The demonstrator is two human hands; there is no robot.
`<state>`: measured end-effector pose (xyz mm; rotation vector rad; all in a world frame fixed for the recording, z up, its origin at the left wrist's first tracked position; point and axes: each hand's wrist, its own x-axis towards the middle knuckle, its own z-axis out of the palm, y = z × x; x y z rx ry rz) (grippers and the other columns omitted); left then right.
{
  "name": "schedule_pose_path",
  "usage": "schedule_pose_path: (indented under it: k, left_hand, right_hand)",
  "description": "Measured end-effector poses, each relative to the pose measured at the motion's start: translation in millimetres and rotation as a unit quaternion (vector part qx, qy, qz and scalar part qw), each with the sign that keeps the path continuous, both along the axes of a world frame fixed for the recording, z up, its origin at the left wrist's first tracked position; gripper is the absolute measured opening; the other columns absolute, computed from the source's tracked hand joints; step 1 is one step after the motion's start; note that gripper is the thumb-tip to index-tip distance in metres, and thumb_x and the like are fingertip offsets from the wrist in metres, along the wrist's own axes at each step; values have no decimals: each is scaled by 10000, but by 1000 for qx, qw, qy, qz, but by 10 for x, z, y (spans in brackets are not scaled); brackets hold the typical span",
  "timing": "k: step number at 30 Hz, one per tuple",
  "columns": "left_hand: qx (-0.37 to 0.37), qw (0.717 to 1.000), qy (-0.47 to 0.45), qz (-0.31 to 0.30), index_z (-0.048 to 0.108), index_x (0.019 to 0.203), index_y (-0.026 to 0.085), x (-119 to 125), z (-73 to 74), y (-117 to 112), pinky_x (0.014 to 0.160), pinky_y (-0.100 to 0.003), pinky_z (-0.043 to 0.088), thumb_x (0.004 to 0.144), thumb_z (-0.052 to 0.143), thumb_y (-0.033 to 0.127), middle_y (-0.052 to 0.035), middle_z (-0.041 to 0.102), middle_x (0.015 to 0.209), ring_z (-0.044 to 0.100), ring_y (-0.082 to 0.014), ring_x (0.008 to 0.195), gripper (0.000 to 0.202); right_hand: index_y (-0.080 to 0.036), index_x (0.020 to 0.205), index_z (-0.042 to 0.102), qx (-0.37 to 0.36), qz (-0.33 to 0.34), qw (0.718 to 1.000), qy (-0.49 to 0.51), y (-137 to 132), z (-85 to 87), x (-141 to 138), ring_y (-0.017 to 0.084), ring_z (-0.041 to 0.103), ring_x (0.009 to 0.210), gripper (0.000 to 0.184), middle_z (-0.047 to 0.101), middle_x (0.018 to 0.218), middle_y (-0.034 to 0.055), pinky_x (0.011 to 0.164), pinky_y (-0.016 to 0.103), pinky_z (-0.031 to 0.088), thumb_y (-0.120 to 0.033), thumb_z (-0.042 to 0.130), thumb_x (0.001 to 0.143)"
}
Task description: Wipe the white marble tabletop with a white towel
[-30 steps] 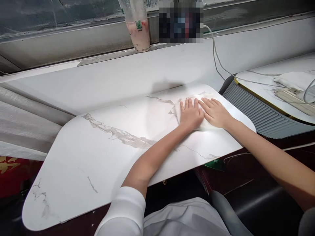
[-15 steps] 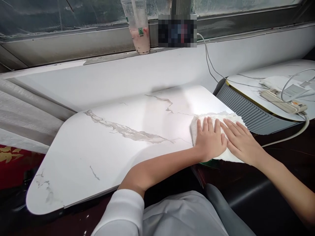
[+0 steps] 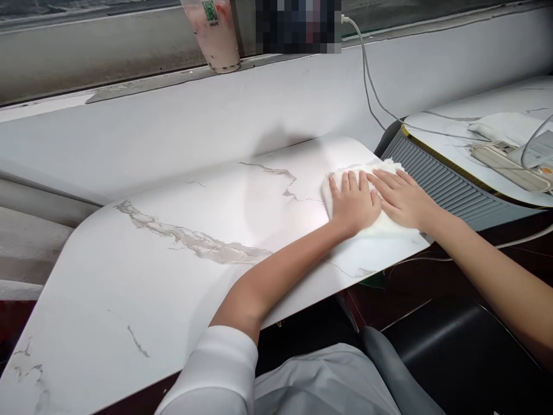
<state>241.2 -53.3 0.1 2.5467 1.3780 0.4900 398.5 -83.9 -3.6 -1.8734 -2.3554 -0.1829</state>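
A white cloth (image 3: 375,169) lies on the right end of a white marble-patterned tabletop (image 3: 181,253). My left hand (image 3: 353,200) lies flat on the cloth, fingers stretched out and close together. Beside it, touching it, my right hand (image 3: 401,196) also presses flat on the cloth with its fingers extended. The hands cover most of the cloth; only its far edge and near right corner show.
A plastic cup with a pink drink (image 3: 212,34) stands on the window ledge behind. To the right is a second marble table (image 3: 466,109) with a grey ribbed edge, holding a power strip (image 3: 507,164), cables and a folded white cloth (image 3: 505,127).
Both hands slid the cloth toward the near right edge of the table, then back away from me toward the far right corner.
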Motion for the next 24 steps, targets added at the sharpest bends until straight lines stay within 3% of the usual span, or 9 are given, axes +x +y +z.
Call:
schedule_pose_path:
  k: [6, 12, 18, 24]
  left_hand:
    - [-19, 1000, 9, 22, 315, 1525, 158, 128, 15, 834, 1244, -503, 43, 990, 241, 295, -83, 352, 1599, 229, -233, 1508, 558]
    - [-28, 999, 2, 47, 327, 1527, 192, 200, 12, 1410, 1249, -473, 52, 993, 225, 275, -53, 366, 1593, 235, -214, 1505, 550]
    - [-8, 997, 5, 73, 355, 1519, 163, 177, 36, 1653, 1250, -449, 105, 996, 218, 257, -68, 431, 1553, 299, -198, 1477, 548]
    - [-6, 998, 4, 66, 352, 1521, 163, 152, 22, 1641, 1253, -434, 97, 996, 233, 270, -74, 410, 1566, 296, -196, 1480, 548]
  right_hand:
    - [-119, 1523, 337, -14, 2, 1000, -1, 901, 40, 50, 305, 355, 1438, 631, 402, 1551, 153, 1186, 554, 222, -398, 195, 975]
    - [-215, 1482, 428, 46, 14, 997, 57, 1534, -33, 118, 305, 443, 1369, 599, 490, 1501, 84, 1144, 554, 277, -464, 196, 989]
    - [-215, 1443, 487, 62, 15, 994, 85, 1860, -35, 79, 315, 498, 1317, 599, 541, 1460, 80, 1126, 545, 299, -486, 231, 975]
    - [-216, 1454, 467, 41, 4, 997, 69, 1842, -3, 56, 295, 493, 1328, 597, 525, 1475, 71, 1078, 496, 381, -458, 214, 970]
